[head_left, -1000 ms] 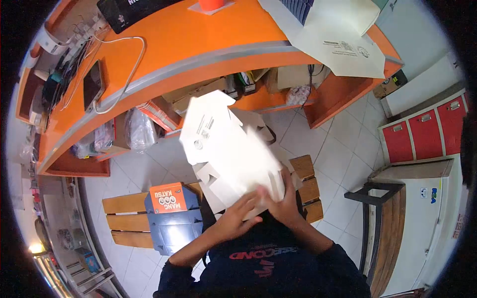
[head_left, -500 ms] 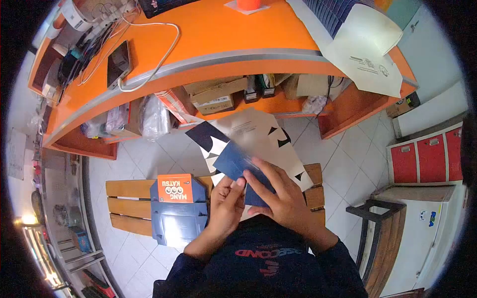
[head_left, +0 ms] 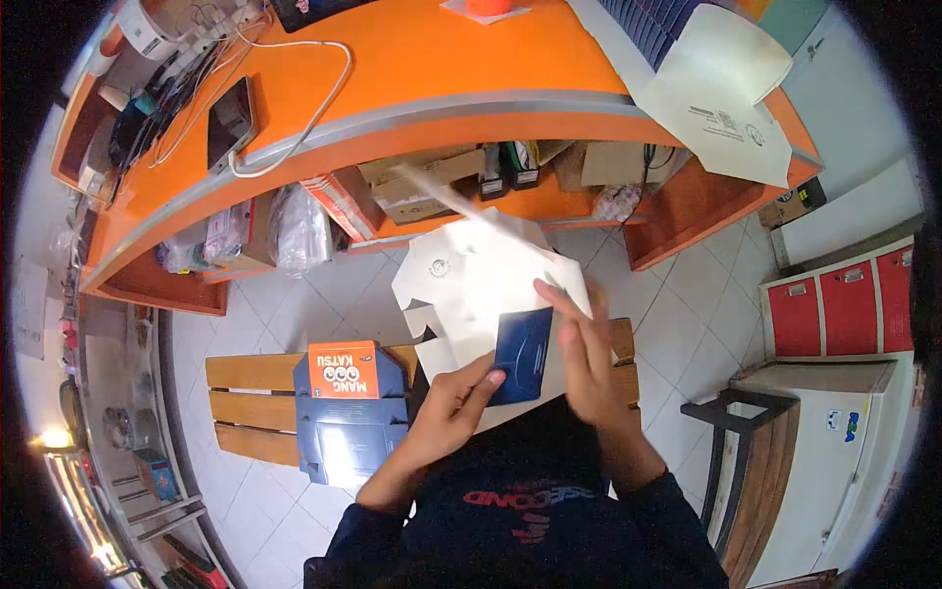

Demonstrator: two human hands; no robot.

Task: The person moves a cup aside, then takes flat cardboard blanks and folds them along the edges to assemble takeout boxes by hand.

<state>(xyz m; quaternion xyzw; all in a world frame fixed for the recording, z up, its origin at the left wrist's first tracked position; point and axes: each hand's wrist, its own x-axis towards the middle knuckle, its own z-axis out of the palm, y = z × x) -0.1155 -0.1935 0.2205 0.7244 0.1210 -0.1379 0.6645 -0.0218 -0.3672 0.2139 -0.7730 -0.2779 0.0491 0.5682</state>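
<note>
The left hand (head_left: 449, 407) pinches the near blue carton flap (head_left: 524, 351). I can't tell if the blurred right hand (head_left: 589, 368) grips.

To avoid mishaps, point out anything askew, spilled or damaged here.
Nothing looks spilled or damaged. Slightly askew: the pale cardboard on the orange desk, set at an angle, its printed end jutting past the front edge at right.

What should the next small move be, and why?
Perhaps bring the right hand to the right edge of the dark blue flap to steady it: the left hand has its thumb on the flap's left side, while the right hand is open beside it.
</note>
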